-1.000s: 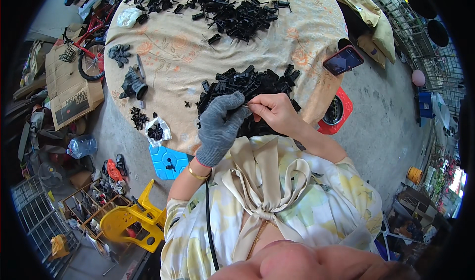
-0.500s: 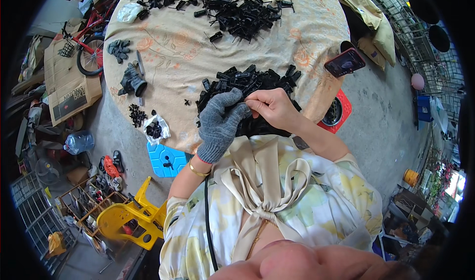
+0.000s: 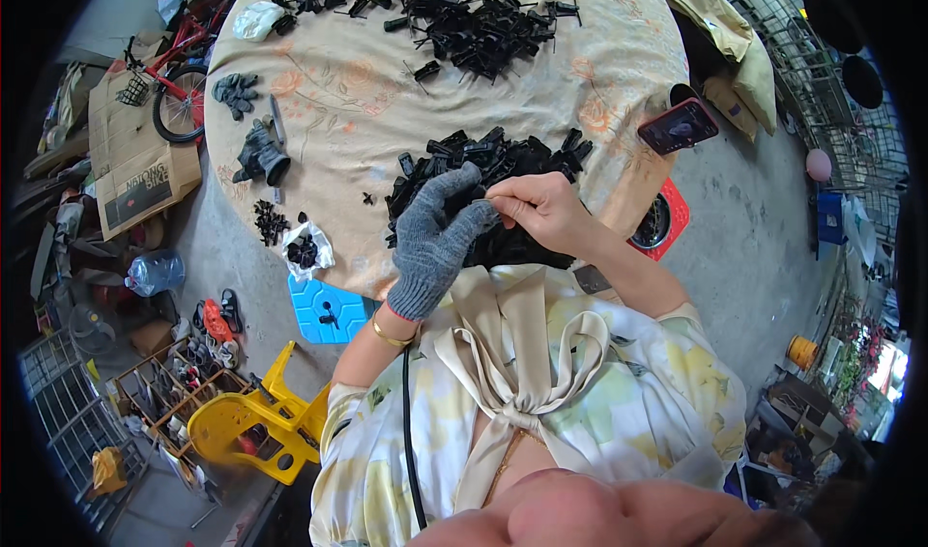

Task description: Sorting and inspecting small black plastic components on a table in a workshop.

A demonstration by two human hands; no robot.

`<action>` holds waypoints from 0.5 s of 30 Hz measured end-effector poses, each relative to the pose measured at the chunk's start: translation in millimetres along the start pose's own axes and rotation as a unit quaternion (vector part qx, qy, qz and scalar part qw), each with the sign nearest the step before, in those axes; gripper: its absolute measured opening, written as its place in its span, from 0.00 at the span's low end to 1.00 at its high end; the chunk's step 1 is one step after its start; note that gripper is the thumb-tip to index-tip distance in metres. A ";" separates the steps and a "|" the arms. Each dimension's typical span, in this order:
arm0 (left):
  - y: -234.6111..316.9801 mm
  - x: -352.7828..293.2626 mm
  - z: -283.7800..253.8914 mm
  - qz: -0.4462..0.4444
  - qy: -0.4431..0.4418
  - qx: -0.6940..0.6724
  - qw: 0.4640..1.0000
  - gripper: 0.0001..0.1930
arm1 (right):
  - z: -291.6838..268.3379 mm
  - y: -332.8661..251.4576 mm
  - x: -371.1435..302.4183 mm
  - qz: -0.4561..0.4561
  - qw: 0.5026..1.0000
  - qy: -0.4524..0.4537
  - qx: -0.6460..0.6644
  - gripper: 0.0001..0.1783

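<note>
My left hand [image 3: 432,243], in a grey knitted glove, is held just above the near pile of black plastic parts [image 3: 503,153]. Its fingers bend toward the bare fingertips of my right hand [image 3: 543,211], which are pinched together. Both hands meet over the near edge of the table. Whatever lies between the fingertips is too small and covered to make out. A second pile of black parts [image 3: 474,40], some with thin stems, spreads across the far side of the cloth.
A patterned cloth covers the round table [image 3: 329,151]. Dark gloves [image 3: 261,154], a slim pen-like object [image 3: 276,119] and a white wrapper with small black bits [image 3: 307,250] lie at left. A phone [image 3: 678,127] stands at right. Blue [image 3: 324,310] and yellow [image 3: 256,417] plastic seats are nearby.
The gloved fingers of my left hand have spread slightly wider. My right hand keeps its pinch in nearly the same place. The view has shifted a little.
</note>
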State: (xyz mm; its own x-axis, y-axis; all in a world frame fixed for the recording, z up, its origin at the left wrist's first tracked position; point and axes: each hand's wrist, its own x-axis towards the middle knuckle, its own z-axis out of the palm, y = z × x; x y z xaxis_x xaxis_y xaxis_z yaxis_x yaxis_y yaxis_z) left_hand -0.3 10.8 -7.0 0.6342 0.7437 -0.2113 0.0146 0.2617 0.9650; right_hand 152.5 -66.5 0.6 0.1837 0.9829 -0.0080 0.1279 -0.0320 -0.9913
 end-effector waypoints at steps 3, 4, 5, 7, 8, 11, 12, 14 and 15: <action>-4.4 -0.4 -0.2 0.006 0.009 -0.010 1.000 0.18 | 2.7 -2.2 -0.8 -0.001 1.000 0.004 -0.011 0.06; -7.7 -0.6 -0.8 0.032 0.016 -0.008 0.999 0.18 | 4.0 -1.7 -1.1 0.011 1.000 0.005 -0.011 0.06; -9.1 -1.4 -1.0 0.032 0.017 -0.008 0.999 0.18 | 5.2 -0.7 -1.1 0.022 1.000 0.007 -0.010 0.07; -11.3 -3.7 -1.4 0.069 0.025 0.026 0.997 0.16 | 8.3 5.0 -1.3 0.044 0.999 0.007 0.005 0.07; -12.9 -2.8 -2.7 0.069 0.025 0.027 0.997 0.16 | 10.0 8.1 -1.4 0.067 0.998 0.008 0.020 0.07; -19.7 -0.2 -8.8 0.243 0.041 0.247 0.937 0.14 | 15.3 16.1 3.2 0.119 0.987 -0.001 0.111 0.07; -22.3 -1.2 -10.7 0.240 0.032 0.253 0.937 0.15 | 14.0 15.8 3.7 0.119 0.987 -0.001 0.110 0.07; -18.7 -3.4 -10.9 0.238 0.024 0.259 0.936 0.15 | 9.9 15.0 5.4 0.196 0.966 -0.053 0.159 0.08; -12.4 -5.8 -8.6 0.092 -0.011 0.090 0.992 0.17 | 9.2 18.6 6.0 0.196 0.966 -0.055 0.159 0.08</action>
State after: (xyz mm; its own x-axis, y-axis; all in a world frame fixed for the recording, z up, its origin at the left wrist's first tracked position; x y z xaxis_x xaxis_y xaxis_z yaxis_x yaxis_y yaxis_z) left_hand -10.8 8.6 -19.1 0.6561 0.7542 -0.0283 0.0346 0.0073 0.9994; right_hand 147.0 -59.5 -19.0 0.0515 0.9203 -0.3877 -0.2389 -0.3656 -0.8996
